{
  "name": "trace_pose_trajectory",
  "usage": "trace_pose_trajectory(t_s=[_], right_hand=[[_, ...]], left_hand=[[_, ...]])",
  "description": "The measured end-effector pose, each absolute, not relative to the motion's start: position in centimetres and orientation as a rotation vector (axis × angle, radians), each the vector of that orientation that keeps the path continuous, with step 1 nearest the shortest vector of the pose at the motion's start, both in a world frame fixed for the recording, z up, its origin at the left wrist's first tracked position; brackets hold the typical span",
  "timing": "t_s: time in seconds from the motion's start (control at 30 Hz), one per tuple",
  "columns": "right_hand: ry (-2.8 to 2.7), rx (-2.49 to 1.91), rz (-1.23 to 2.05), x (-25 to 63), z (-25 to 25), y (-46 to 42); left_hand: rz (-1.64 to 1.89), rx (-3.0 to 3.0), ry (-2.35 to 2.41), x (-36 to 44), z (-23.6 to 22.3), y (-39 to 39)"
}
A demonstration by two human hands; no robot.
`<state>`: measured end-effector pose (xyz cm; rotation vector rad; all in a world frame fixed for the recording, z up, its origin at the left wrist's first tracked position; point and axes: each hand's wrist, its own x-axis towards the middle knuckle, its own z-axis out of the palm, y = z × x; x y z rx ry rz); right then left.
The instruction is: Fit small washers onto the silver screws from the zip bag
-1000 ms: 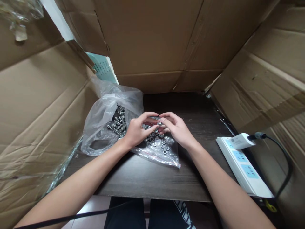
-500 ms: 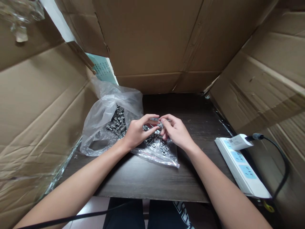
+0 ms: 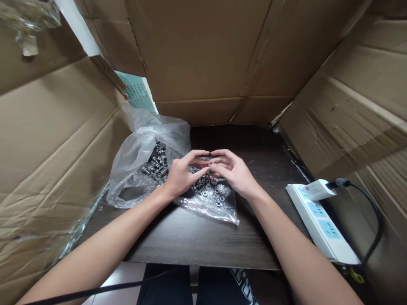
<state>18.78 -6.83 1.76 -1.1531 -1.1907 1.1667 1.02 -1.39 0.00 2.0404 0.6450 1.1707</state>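
Both hands meet above the middle of the desk (image 3: pixel 222 243), the left hand (image 3: pixel 182 174) and the right hand (image 3: pixel 239 174) arched toward each other with their fingertips almost touching. Each looks narrowed at the tips around one small metal piece (image 3: pixel 210 166), too small and too covered to name surely. Using two sets of fingertips probably suits so tiny a part, since either hand can steady it while the other turns it.

The piece is held just over a clear flat bag (image 3: pixel 227 214), on which loose nuts (image 3: pixel 218 198) and washers lie; the bag likely serves as a mat, keeping small round parts from rolling across the smooth wood. To the left, a thin plastic bag (image 3: pixel 135 146) gapes open around a heap of bolts (image 3: pixel 157 165), apparently so they stay gathered yet easy to reach.

The power strip (image 3: pixel 321 228) sits along the right side, well apart from the metal parts, and cardboard (image 3: pixel 203 55) walls in the desk, perhaps to stop anything straying off it.
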Motion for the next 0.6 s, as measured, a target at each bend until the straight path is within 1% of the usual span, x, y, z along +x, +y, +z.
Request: trace_pose_trajectory(t_s=[0.13,0.3,0.47,0.6], right_hand=[[-1.135,-1.315,1.156,18.78,1.75,-6.77],[-1.151,-1.148,1.195,18.85,1.89,-6.82],[-1.128,-1.311,1.135,18.88,1.65,-6.75],[-1.157,-1.182,1.149,18.91,1.77,-6.82]], left_hand=[[1.153,2.051,0.627,1.02,0.06,-1.43],[1.166,2.026,0.655,1.01,0.20,-1.44],[1.165,2.047,0.637,0.97,0.06,-1.31],[1.189,2.024,0.643,0.94,0.03,-1.25]])
